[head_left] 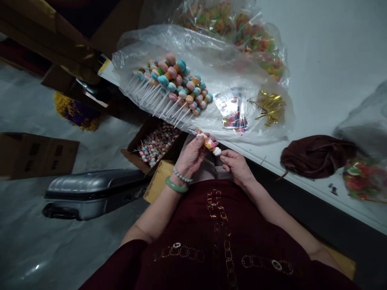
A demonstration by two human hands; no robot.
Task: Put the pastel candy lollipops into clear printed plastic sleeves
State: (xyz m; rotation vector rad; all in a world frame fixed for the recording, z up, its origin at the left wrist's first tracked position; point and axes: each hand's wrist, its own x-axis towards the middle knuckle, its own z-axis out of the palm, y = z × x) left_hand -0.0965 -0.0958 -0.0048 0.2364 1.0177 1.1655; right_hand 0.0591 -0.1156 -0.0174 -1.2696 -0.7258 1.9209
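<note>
A candy skewer (209, 142), with a clear printed wrapper around part of it, lies across the fingers of my left hand (193, 152). My left thumb presses it, so that hand is closed. At the skewer's lower end, by a white candy piece, the thumb and fingers of my right hand (235, 164) are pinched together; whether they grip the wrapper or the candy is too small to tell. Beyond my hands, a stack of candy skewers (178, 86) rests on a plastic sheet (205, 44). Printed wrappers (235, 114) and gold twist ties (272, 105) lie right of it.
Bags of gummy candy (217, 20) stand at the back. A brown cloth (314, 156) and another candy bag (364, 179) lie on the white table (329, 60) at right. Below the table's left edge are a box of wrapped skewers (159, 143) and a grey suitcase (93, 191).
</note>
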